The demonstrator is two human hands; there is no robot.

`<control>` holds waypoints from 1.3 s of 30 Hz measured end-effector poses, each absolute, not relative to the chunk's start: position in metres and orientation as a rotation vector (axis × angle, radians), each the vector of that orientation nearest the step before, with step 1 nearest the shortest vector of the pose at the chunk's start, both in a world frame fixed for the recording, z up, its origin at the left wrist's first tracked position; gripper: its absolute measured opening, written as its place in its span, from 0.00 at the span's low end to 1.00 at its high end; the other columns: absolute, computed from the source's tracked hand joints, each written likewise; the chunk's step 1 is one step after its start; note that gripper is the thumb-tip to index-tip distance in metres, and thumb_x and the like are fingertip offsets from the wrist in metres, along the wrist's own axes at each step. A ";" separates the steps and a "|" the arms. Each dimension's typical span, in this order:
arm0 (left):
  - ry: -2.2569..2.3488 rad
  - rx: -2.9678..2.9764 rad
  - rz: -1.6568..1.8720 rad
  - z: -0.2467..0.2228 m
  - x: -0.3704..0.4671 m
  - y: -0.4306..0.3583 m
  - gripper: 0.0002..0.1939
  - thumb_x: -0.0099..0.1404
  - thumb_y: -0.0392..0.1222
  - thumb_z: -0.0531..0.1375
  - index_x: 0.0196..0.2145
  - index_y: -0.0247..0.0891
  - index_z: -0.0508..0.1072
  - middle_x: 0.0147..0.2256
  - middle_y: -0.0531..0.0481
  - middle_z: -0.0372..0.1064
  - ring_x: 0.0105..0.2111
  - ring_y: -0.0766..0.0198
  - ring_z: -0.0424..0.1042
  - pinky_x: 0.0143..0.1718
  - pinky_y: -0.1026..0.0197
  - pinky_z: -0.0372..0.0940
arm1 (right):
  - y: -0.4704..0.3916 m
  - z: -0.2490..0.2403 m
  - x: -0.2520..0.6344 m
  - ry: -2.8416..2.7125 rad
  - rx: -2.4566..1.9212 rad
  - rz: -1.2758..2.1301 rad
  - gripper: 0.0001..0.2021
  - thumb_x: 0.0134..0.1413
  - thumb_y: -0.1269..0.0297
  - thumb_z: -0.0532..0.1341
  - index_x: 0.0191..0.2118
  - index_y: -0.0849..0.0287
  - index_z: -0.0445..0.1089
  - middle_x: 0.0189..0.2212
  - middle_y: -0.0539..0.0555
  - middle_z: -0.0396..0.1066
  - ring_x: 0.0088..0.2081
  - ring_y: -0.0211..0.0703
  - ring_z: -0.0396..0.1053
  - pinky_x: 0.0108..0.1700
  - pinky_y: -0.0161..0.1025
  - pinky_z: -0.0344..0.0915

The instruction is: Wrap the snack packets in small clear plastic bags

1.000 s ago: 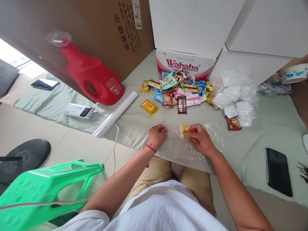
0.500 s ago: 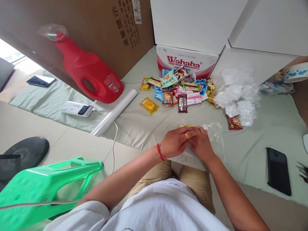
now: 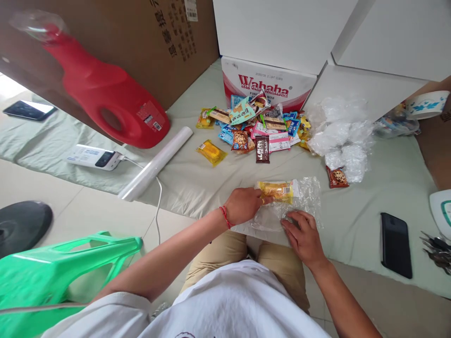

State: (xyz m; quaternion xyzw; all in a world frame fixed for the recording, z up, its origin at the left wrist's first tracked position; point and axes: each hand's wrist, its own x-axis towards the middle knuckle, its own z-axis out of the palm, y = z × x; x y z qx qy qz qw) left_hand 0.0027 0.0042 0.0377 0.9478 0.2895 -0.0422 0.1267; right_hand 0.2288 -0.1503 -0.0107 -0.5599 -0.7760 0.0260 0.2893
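Note:
A snack cake in a yellow wrapper (image 3: 277, 191) lies on a sheet of clear plastic film (image 3: 307, 199) in front of me. My left hand (image 3: 244, 205) is closed on the left end of this snack cake, with fingers along its near side. On the near right part of the film rests my right hand (image 3: 302, 233), its fingers stretched and slightly apart. The film is crinkled on its right side, and its near edge hangs over the cloth's front edge.
Behind lies a pile of wrapped snacks (image 3: 260, 126) against a Wahaba-style printed carton (image 3: 299, 84). Left are a film roll (image 3: 157, 162), power bank (image 3: 94, 157) and red jug (image 3: 116, 101). Film-wrapped bundles (image 3: 347, 136) and a phone (image 3: 396, 245) are right.
My hands, earlier together over the snack cake, have come apart. The right hand has moved toward me and onto the film; the snack cake now shows. The view has shifted slightly.

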 end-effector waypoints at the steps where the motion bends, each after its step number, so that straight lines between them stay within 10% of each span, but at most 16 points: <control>1: 0.851 2.768 -0.131 0.038 0.003 0.003 0.19 0.75 0.40 0.50 0.55 0.52 0.77 0.41 0.47 0.75 0.39 0.57 0.74 0.30 0.61 0.59 | -0.148 -0.009 0.228 -2.043 -1.482 0.056 0.16 0.64 0.73 0.61 0.53 0.50 0.75 0.48 0.56 0.74 0.53 0.52 0.65 0.54 0.52 0.68; 13: 0.889 2.765 -0.047 0.041 0.005 0.006 0.20 0.73 0.38 0.50 0.53 0.45 0.78 0.37 0.44 0.74 0.38 0.54 0.74 0.33 0.56 0.62 | -0.025 0.023 0.221 -1.942 -1.777 0.307 0.14 0.68 0.61 0.56 0.48 0.54 0.78 0.39 0.55 0.69 0.37 0.43 0.70 0.38 0.38 0.66; 20: 0.902 2.684 0.570 0.017 -0.022 -0.015 0.24 0.63 0.42 0.58 0.58 0.46 0.75 0.55 0.40 0.71 0.56 0.47 0.66 0.58 0.44 0.57 | -0.019 0.012 0.211 -1.963 -1.901 0.291 0.16 0.68 0.60 0.53 0.50 0.53 0.78 0.40 0.55 0.69 0.36 0.44 0.67 0.32 0.37 0.58; 31: 1.920 1.789 0.678 0.003 -0.012 0.018 0.16 0.67 0.46 0.58 0.22 0.40 0.68 0.41 0.42 0.73 0.49 0.47 0.66 0.50 0.46 0.63 | -0.015 0.015 0.224 -1.846 -1.776 0.596 0.16 0.68 0.57 0.54 0.41 0.56 0.78 0.33 0.53 0.69 0.35 0.43 0.69 0.40 0.39 0.63; 34: 1.976 1.763 0.590 0.005 -0.010 0.025 0.11 0.66 0.48 0.59 0.31 0.40 0.75 0.46 0.40 0.72 0.53 0.43 0.66 0.53 0.43 0.63 | -0.014 0.015 0.223 -1.812 -1.799 0.636 0.16 0.67 0.54 0.55 0.39 0.56 0.77 0.32 0.52 0.70 0.33 0.42 0.68 0.38 0.39 0.61; 39: 1.847 1.784 0.595 0.023 0.005 0.017 0.30 0.69 0.60 0.56 0.59 0.36 0.67 0.55 0.35 0.72 0.59 0.41 0.64 0.57 0.43 0.59 | -0.013 0.013 0.222 -1.804 -1.821 0.633 0.15 0.66 0.53 0.56 0.38 0.55 0.77 0.32 0.53 0.70 0.32 0.42 0.67 0.36 0.38 0.59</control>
